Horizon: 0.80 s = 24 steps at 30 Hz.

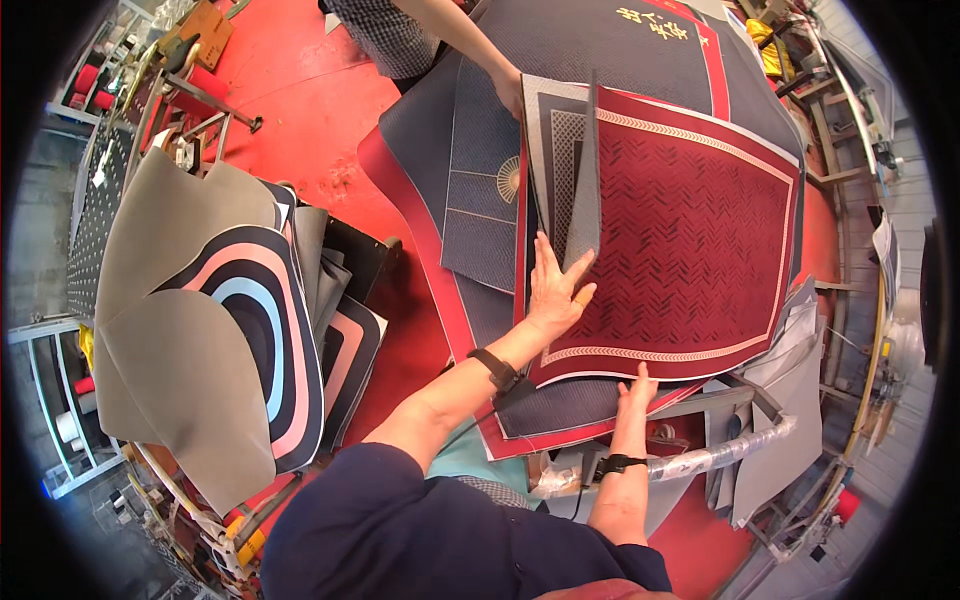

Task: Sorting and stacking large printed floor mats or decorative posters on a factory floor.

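Note:
A dark red floor mat [690,230] with a herringbone pattern and pale border tops a stack of mats in front of me. My left hand [560,290] lies over its left edge with fingers and thumb spread. Beside those fingers, a grey flap [580,200] stands raised along the mat's left side. My right hand [637,388] is at the mat's near edge, fingertips touching it and fingers apart. Across the stack, another person's hand [510,92] holds the corner of a grey patterned mat [555,105].
Dark blue mats [485,215] with red borders spread beneath on the table. A wrapped metal rail [720,455] runs along the near side. To the left stands a pile of mats with a striped arch design [285,400] and bent grey-brown backing [180,350]. Grey sheets [780,420] hang at the right.

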Tool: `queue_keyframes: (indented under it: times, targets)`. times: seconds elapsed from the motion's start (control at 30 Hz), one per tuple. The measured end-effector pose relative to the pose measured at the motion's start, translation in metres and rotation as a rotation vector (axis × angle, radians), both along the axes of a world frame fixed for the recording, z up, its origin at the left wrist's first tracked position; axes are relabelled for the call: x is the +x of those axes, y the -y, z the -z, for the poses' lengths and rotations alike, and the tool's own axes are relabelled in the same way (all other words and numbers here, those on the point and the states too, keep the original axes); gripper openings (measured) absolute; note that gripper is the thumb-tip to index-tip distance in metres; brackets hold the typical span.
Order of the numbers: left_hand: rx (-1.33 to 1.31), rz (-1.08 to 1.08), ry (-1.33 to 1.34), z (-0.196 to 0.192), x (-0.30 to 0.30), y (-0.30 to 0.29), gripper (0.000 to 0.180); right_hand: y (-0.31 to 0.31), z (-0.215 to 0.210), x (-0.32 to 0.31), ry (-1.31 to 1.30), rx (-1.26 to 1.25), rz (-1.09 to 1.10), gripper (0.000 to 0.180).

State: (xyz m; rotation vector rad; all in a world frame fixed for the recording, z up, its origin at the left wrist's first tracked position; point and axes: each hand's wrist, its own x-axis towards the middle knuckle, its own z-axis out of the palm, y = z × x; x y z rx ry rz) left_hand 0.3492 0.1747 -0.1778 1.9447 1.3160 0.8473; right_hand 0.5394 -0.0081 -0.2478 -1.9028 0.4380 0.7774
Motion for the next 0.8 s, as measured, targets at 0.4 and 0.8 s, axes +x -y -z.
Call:
queue_keyframes:
  times: [0.4, 0.8]
  targets:
    - [0.026, 0.28, 0.267, -0.009, -0.02, 0.004, 0.052, -0.173, -0.123, -0.074, 0.637, 0.455, -0.703, 0.017]
    - [-0.141, -0.298, 0.255, -0.041, -0.02, -0.106, 0.037, -0.036, -0.261, -0.008, 0.988, 0.358, 0.034, 0.017]
